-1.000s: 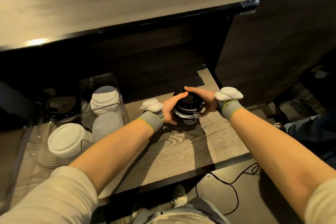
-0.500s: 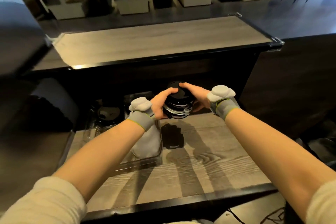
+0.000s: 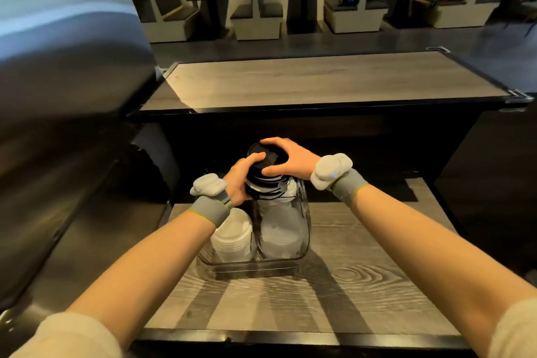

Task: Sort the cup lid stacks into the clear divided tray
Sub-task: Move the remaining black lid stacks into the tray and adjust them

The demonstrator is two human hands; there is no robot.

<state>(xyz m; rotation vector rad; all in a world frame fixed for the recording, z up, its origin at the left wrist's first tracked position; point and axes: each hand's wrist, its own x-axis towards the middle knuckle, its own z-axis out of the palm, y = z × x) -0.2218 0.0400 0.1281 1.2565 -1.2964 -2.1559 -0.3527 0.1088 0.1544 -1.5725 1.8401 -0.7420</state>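
A stack of black cup lids [image 3: 266, 176] hangs over the far part of the clear divided tray [image 3: 303, 237]. My left hand [image 3: 241, 180] grips its left side and my right hand [image 3: 286, 160] curls over its top and right side. White lid stacks fill two near compartments of the tray: one at the left [image 3: 232, 237], one at the right [image 3: 279, 237]. The tray's far compartments are hidden behind my hands and the black stack.
The tray stands on a lower wooden shelf [image 3: 363, 279] with a dark front edge. A higher wooden counter [image 3: 319, 81] runs behind it. A steel surface [image 3: 58, 139] rises at the left. Seats and small tables line the far wall.
Both hands have carried the black lid stack left from the shelf to above the tray's far part. The camera has tilted up and the tray now lies in front of me.
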